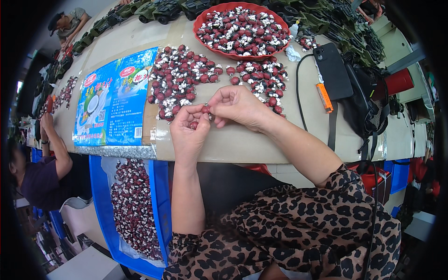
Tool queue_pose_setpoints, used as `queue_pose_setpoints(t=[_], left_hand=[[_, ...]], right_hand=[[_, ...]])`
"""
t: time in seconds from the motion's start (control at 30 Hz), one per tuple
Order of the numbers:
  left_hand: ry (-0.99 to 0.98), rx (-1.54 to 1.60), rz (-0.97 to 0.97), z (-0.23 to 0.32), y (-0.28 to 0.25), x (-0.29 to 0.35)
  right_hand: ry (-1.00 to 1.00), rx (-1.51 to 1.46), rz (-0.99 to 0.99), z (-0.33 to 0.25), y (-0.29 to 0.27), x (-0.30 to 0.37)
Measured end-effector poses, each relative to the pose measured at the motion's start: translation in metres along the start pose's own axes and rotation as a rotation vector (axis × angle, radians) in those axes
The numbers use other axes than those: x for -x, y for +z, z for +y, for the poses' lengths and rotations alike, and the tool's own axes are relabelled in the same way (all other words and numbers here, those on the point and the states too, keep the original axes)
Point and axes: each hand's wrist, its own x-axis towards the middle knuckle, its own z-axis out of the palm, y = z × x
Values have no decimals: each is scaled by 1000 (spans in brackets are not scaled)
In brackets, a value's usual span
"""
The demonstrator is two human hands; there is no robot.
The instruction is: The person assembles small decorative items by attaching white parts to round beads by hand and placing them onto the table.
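Note:
Over the near edge of the table, my left hand (188, 135) and my right hand (237, 108) meet, both with their fingers closed. Between their fingertips is a small dark-red trinket (205, 109), round and shiny. Another red trinket (193, 125) rests in the curled fingers of my left hand. Whatever else the right fingertips pinch is too small to make out. Just beyond my hands spreads a pile of red-and-white trinkets (175, 77), with a second pile (263, 79) to its right. A red basin (199, 43) heaped with the same pieces stands behind them.
A blue printed cardboard sheet (114, 105) lies left. Below the table edge sits a blue bin (161, 205) of trinkets. To the right are a black phone (333, 70), an orange stick-shaped item (324, 99), a cable (298, 93) and a black bag (361, 95). Co-workers sit left.

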Motion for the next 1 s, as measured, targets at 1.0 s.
queue_pose_setpoints(t=[1.0], left_hand=[[-4, -1, -9, -3, 0, -2]], right_hand=[[80, -77, -7, -2, -1, -1]])
